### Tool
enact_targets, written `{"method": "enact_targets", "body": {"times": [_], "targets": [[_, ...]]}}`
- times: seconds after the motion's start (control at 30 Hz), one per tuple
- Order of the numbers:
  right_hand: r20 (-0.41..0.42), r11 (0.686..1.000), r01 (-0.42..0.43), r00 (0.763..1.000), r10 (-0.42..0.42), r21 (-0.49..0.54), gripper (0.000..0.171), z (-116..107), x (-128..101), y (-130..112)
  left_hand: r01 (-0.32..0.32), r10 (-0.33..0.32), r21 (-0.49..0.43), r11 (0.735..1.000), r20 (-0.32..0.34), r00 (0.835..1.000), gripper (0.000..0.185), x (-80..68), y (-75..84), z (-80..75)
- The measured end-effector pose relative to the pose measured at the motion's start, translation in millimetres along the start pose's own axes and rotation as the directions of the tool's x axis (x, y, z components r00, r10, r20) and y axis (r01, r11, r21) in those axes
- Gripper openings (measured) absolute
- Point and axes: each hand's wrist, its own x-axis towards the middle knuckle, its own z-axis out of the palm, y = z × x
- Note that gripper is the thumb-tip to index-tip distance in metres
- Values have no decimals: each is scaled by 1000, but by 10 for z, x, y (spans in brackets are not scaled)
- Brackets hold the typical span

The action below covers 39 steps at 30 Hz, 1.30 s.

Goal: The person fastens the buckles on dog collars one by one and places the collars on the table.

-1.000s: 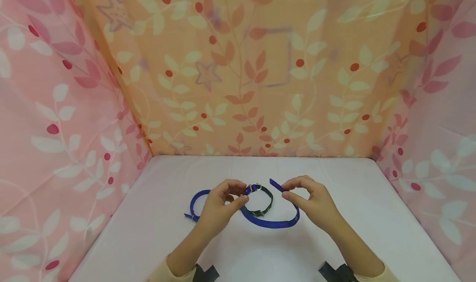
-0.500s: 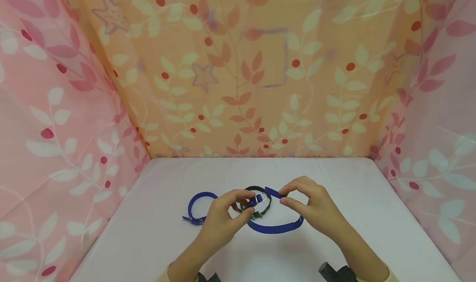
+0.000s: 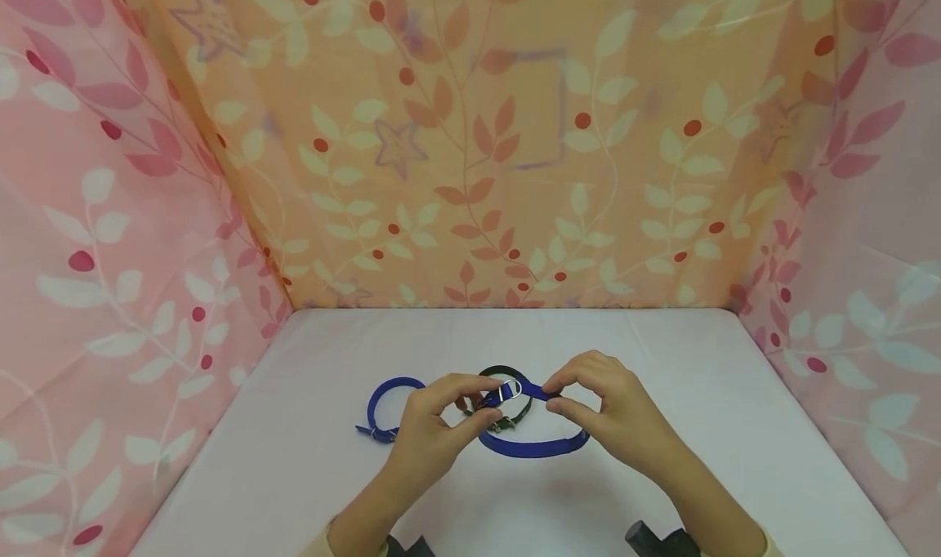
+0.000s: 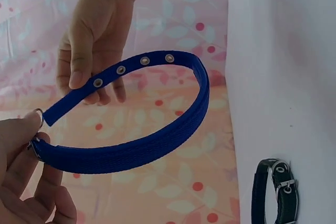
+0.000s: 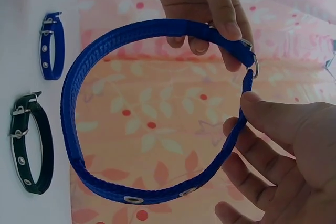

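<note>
Blue webbing collar [image 3: 532, 445] with metal eyelets curves into a loop at centre frame; left hand [image 3: 430, 426] pinches its ring end, right hand [image 3: 610, 410] pinches its free tip.

Bench [image 3: 662, 492] open right and front of the hands. Black collar [image 3: 507, 376] just behind them, small blue collar [image 3: 384, 402] left; fabric walls [image 3: 110, 296] enclose three sides.

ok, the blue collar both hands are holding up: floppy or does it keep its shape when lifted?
Probably semi-stiff: the blue collar holds an open loop between the left hand and right hand without sagging. Likely light, since fingertip pinches carry it. The woven webbing looks grippy, not slippery.
</note>
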Motion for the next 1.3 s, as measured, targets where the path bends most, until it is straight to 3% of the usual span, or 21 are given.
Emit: {"method": "enact_targets", "body": {"times": [0.57,0.8,0.93,1.1,1.3], "targets": [[0,995,75,997,-75,67,33,19,-43,-5,-28,29,-19,999,58,998,32,-14,-33,18],[-16,986,166,986,-166,10,33,4,-22,-38,-114,115,-14,993,81,990,35,-6,-19,15],[-41,968,249,968,-248,18,34,-3,-2,-26,-154,153,1,988,91,984,37,1,-15,10],[-56,944,327,944,-325,37,35,-5,22,-1,-118,117,6,993,105,988,36,-1,-8,2],[-38,941,335,942,-333,46,35,28,19,16,-23,21,7,1000,130,991,34,-25,0,-9]]}}
